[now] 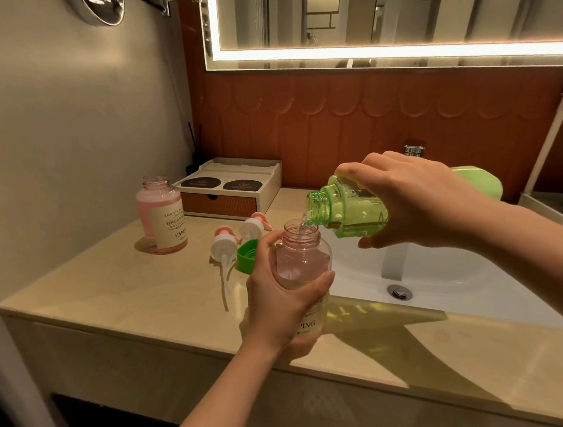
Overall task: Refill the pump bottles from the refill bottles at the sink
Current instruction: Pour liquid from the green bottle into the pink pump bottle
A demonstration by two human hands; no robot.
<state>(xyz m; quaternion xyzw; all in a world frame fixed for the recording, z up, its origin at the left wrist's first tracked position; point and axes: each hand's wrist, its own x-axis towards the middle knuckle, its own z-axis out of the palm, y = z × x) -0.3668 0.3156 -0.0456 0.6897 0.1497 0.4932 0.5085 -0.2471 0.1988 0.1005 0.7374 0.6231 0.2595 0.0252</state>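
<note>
Tilting refill bottle [350, 209], right hand [417, 199]; left hand [280, 301] grips pump bottle [302, 255].

A hotel-style bathroom is showing here: a backlit mirror [393, 19] is glowing above a white basin [452, 267] sitting in a beige vanity counter [111, 294], an amenity box [267, 184] standing against the wall.

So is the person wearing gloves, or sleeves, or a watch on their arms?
No. The left hand and right hand are both bare: no gloves, no rings that show, no watch or bracelet. The forearms are bare too, with no sleeve in view.
</note>
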